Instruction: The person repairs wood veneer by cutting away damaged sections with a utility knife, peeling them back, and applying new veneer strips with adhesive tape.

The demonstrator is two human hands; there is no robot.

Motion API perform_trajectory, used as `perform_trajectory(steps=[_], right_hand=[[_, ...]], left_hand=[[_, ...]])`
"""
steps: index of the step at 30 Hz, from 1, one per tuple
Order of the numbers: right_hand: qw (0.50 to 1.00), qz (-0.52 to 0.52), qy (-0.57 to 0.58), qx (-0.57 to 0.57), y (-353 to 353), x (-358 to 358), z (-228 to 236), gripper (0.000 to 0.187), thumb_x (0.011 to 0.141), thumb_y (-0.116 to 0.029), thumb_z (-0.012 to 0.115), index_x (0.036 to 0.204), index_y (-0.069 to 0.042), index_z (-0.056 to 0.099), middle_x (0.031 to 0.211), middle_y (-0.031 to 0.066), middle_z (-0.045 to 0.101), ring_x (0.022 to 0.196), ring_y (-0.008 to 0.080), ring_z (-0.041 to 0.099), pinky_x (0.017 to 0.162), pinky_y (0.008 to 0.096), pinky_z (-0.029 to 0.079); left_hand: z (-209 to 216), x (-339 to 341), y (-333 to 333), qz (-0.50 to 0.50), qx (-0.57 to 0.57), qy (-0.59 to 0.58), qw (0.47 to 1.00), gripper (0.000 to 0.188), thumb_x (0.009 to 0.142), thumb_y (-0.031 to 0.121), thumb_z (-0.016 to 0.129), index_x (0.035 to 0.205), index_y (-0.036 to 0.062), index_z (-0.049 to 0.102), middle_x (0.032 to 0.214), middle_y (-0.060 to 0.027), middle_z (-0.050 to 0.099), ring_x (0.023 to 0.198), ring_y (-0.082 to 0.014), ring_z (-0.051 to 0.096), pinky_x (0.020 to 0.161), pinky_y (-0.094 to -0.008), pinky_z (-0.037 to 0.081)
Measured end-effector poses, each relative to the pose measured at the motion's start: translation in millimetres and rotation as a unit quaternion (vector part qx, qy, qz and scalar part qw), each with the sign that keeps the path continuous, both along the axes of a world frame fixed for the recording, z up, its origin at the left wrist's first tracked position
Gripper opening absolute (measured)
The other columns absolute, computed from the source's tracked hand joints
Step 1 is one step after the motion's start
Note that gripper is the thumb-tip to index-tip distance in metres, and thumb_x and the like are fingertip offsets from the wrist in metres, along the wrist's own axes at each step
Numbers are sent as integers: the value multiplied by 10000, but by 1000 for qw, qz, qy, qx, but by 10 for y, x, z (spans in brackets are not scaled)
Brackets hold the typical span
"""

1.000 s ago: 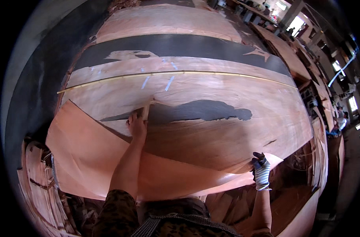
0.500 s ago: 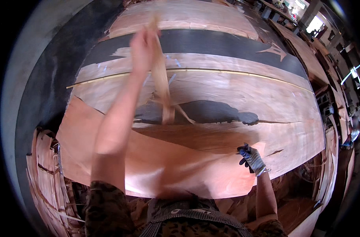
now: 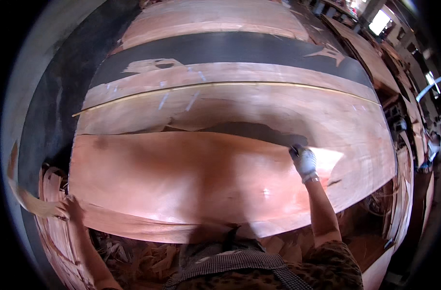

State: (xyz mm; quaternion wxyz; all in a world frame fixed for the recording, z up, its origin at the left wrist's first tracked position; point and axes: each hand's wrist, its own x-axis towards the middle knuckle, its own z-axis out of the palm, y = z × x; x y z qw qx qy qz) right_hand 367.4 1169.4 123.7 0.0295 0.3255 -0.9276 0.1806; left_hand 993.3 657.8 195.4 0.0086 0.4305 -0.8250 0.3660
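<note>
My bare left hand [image 3: 73,209] is out at the left edge of the work surface, closed on one end of a long, pale wood veneer strip [image 3: 29,200]. The strip curves up and away over the pile at the left. My right hand [image 3: 305,163], in a pale glove with dark fingertips, pinches the far edge of a reddish veneer sheet [image 3: 181,169] right of centre. This sheet spreads in front of me and bulges slightly. Beneath it lies a paler veneer layer [image 3: 259,104], where a dark gap shows beyond the sheet's edge.
A thin yellowish stick [image 3: 220,84] lies across the pale layer. Past it runs a dark band [image 3: 259,46] with torn veneer scraps [image 3: 150,65] on it. Veneer offcuts are heaped at the left [image 3: 51,232] and below the near edge. More stacked sheets [image 3: 370,58] stand at the right.
My left hand has swung from the far middle to the near left with the veneer strip. My right hand has moved the reddish sheet's edge farther away, covering part of the dark gap.
</note>
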Motion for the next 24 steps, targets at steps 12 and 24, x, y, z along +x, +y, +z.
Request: perform_trajectory(steps=[12,24], right_hand=[[999,28,8,-15,893,1150,-59,152,769,-122,632,912,-77,611,799,114,638,686,286,620,586,357,491],[988,-58,-10,-139,775,466,4,161,786,-82,623,943,-48,627,851,122,653,720,248,632,652,318,500]], left_hand=[[-913,-4438,1097,-293,509,194,786,457,836,285,538,1248,119,430,1267,-99,460,1155,-300,441,950,-493,334],[-817,-3930,1105,-169,682,29,711,387,818,382,572,1079,97,587,973,-88,623,996,-249,557,950,-444,327]])
